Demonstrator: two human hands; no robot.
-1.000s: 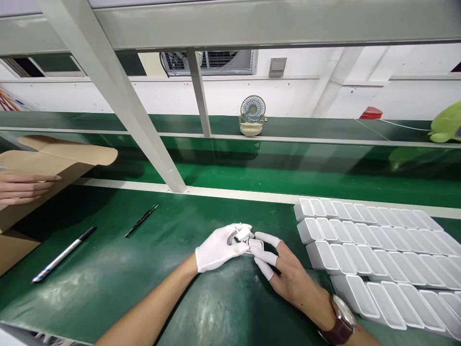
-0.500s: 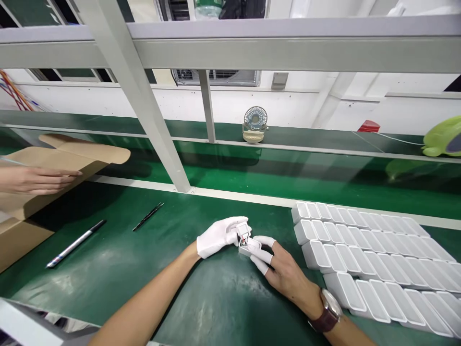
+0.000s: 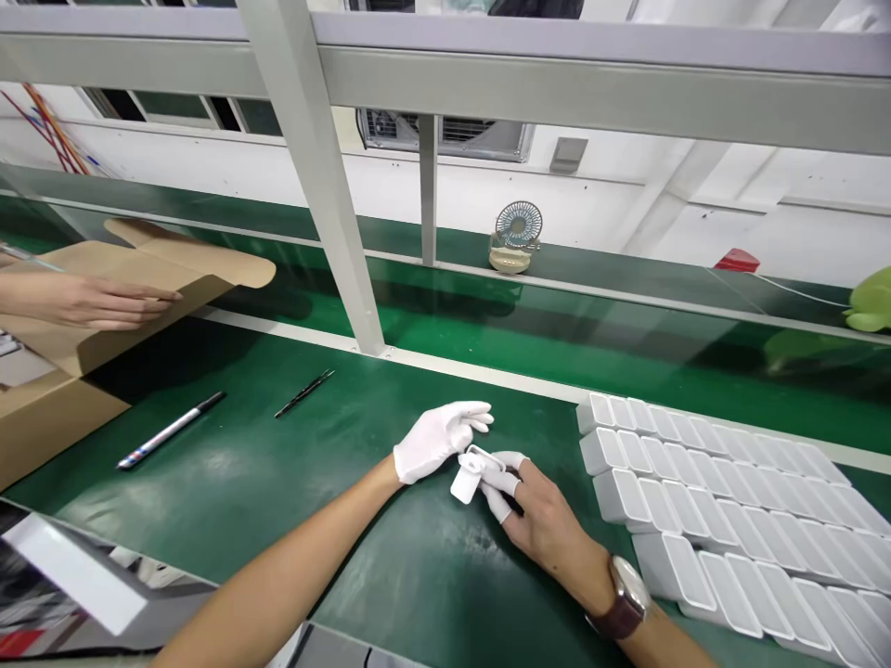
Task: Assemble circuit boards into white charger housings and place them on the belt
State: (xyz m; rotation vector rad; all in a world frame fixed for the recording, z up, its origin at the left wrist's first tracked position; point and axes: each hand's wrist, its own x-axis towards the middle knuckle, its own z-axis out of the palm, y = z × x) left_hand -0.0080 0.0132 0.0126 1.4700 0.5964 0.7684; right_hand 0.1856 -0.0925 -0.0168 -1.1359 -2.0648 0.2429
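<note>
My right hand [image 3: 539,510], with white finger cots on several fingers, grips a small open white plastic case [image 3: 491,457]. A flat white piece [image 3: 466,481] tilts out over the case's near left side; how it is joined to the case I cannot make out. Just behind them is my left hand [image 3: 435,441] in a white glove, its fingers stretched out to the right and its thumb close to the case. Nothing shows in the left hand. Whether the thumb touches the case is hard to see.
Rows of white plastic cases [image 3: 703,501] stand on the green table at right. Tweezers [image 3: 304,394] and a marker pen [image 3: 171,430] lie at left. Beyond them, another person's hand [image 3: 104,301] is over a cardboard box [image 3: 90,348]. A metal post [image 3: 334,199] rises behind; a small fan [image 3: 516,237] stands farther back.
The left hand has let go of a small white block with thin wires and straightened its fingers. A flat white piece now hangs toward me from the case. The view has shifted slightly.
</note>
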